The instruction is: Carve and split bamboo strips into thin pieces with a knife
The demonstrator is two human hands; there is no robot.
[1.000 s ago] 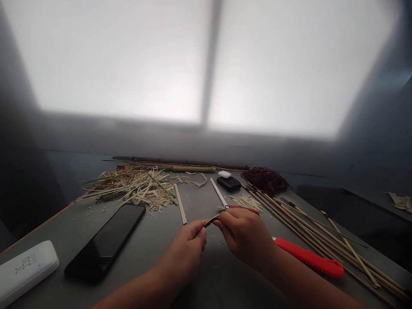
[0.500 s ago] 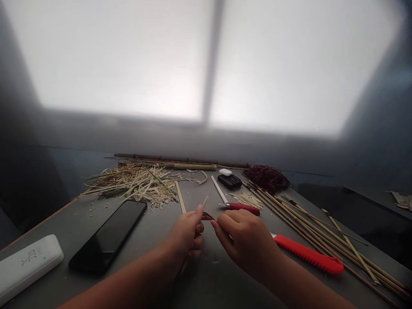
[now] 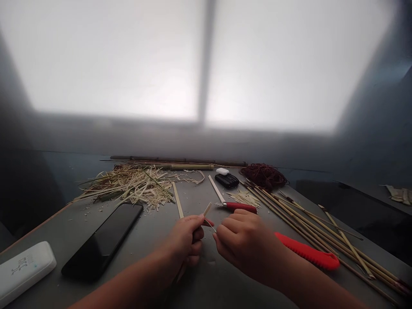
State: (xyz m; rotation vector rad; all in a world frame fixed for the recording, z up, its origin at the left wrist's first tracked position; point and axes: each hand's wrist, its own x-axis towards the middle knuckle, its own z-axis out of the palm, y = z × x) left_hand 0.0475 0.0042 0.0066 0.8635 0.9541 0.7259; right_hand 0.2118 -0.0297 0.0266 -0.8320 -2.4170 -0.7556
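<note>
Between my two hands a thin bamboo strip curves across a small gap. My left hand is closed in a pinch on it, thumb on top, and a pale end sticks up past the thumb. Opposite, my right hand has its fingers curled and pinches the other side of the strip. Part of the strip is hidden by the fingers. Just beyond my right hand lies a red-handled craft knife. A red cutter rests partly behind my right forearm. A flat bamboo slat lies beyond my left hand.
Left stand a black phone and a white power bank. A heap of bamboo shavings lies behind. Right are several bamboo sticks, dark red cord, and a black case. Bamboo poles lie along the back.
My right hand has drawn slightly away from the left, and the gap with the strip has widened. The whole view has shifted a little.
</note>
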